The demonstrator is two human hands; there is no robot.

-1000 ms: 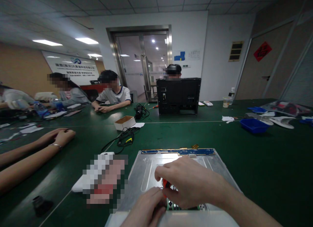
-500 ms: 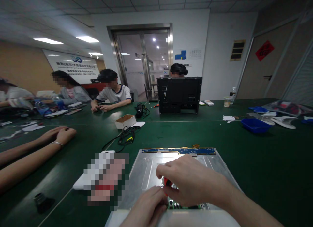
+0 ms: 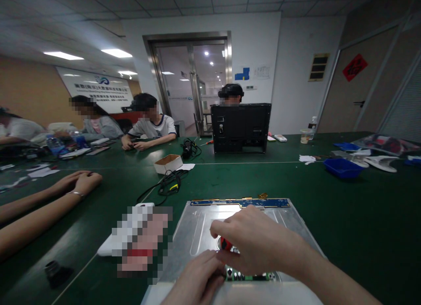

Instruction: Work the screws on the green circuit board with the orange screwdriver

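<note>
A flat metal display panel lies in front of me, with a blue circuit strip along its far edge. Over its middle, my right hand is closed around a red-handled screwdriver, whose shaft and tip are hidden. My left hand rests low on the panel, just left of the right hand. Its fingers are pressed together by the screwdriver; what they hold is hidden. Beneath the hands, part of a green circuit board shows near the panel's close edge.
To the left lie a white phone-like object, partly pixelated, a small black part and a black cable. Another person's hands rest on the table. Farther off stand a cardboard box, a black monitor casing and a blue tray.
Both my hands keep nearly the same pose on the panel. Behind the monitor casing, the person's head has shifted to the left.
</note>
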